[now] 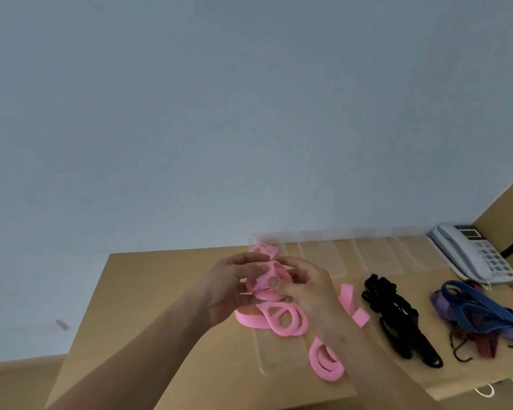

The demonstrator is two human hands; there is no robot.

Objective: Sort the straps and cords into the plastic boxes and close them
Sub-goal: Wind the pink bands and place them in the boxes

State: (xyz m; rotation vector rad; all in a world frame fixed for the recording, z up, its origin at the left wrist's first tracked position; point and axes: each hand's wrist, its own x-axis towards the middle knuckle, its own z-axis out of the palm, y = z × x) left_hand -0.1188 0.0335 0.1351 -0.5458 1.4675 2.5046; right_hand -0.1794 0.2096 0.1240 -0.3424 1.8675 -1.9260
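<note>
Both hands meet over the table and hold a bundle of pink strap (267, 279). My left hand (231, 288) grips it from the left with curled fingers. My right hand (308, 291) pinches it from the right. More pink strap loops (282, 319) lie below on a clear plastic box (279, 356), and one loop (326, 362) hangs by my right wrist. A further pink piece (353, 306) lies to the right. Black straps (397, 315) lie right of that. A tangle of blue, purple and red cords (480, 315) sits at the far right.
Several clear plastic boxes and lids (367, 255) line the back of the cardboard-covered table (148, 291). A white desk phone (474, 253) stands at the back right. A pale wall fills the upper view. The table's left edge drops off near my left forearm.
</note>
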